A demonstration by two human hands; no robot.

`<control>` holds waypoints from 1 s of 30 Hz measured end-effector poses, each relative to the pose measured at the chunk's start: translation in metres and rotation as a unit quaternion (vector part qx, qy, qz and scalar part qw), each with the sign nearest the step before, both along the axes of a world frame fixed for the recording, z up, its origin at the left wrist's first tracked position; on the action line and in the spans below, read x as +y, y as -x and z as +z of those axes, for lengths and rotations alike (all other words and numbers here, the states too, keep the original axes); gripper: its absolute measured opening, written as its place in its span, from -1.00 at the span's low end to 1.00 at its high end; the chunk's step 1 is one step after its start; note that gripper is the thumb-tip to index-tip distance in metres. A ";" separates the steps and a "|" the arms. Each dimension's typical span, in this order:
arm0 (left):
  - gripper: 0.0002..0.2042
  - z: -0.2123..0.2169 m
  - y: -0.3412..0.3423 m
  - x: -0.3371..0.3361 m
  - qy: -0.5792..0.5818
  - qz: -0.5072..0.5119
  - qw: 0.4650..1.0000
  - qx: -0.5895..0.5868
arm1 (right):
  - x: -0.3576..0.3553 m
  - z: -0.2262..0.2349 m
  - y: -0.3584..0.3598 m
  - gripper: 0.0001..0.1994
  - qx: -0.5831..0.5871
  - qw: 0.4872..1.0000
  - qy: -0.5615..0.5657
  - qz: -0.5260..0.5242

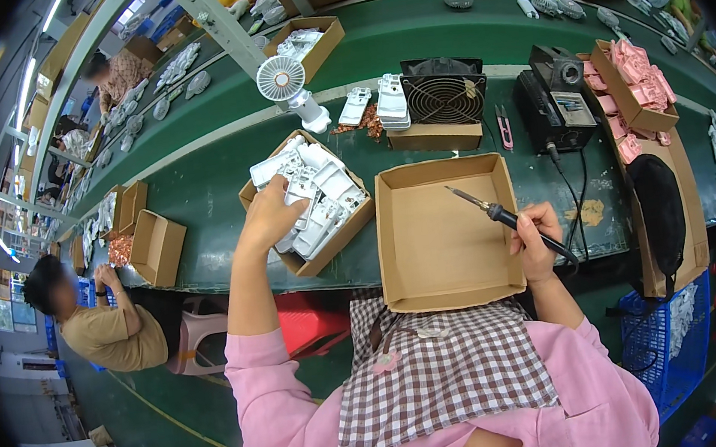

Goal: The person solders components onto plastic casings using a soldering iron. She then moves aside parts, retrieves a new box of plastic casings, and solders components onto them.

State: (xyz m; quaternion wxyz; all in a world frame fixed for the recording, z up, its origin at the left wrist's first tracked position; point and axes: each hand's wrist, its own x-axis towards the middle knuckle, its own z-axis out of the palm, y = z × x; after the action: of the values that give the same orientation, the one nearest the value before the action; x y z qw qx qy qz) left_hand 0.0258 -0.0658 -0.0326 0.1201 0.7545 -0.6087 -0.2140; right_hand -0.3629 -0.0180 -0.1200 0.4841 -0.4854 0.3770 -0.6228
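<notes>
My left hand (pixel 273 217) reaches over the near left side of a cardboard box (pixel 297 265) heaped with white plastic casing parts (pixel 331 193). Its thumb and forefinger are apart and touch the parts; the other fingers are partly hidden. A soldering iron (pixel 508 218) is in my right hand (pixel 539 239), its dark handle gripped like a pen. The metal tip points up and left over a shallow cardboard tray (pixel 388 246), whose brown bottom is bare. This tray lies right in front of me at the bench edge.
Behind the tray stand a black fume fan (pixel 444 99), pink-handled tweezers (pixel 504 127) and a black soldering station (pixel 555 105). A white handheld fan (pixel 305 108) stands beyond the parts box. Pink parts (pixel 633 81) fill a box on the right. A person (pixel 113 320) sits at far left.
</notes>
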 end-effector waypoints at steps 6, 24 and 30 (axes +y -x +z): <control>-0.59 -0.014 -0.047 0.002 0.036 0.034 0.987 0.153 | 0.001 0.000 -0.002 -0.86 -0.006 1.000 -0.004 0.009; -0.62 0.005 0.026 0.059 0.070 -0.101 0.992 -0.016 | 0.000 -0.003 0.002 -0.87 0.003 1.000 -0.006 0.011; -0.61 0.009 0.027 0.060 0.016 -0.138 0.989 -0.049 | 0.000 -0.002 0.001 -0.88 -0.003 1.000 0.004 0.013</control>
State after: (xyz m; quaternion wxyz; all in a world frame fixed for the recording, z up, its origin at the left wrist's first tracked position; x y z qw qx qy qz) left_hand -0.0008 -0.0058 -0.0235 0.0714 0.6710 -0.7154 -0.1812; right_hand -0.3641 -0.0179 -0.1224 0.4914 -0.4903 0.3667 -0.6194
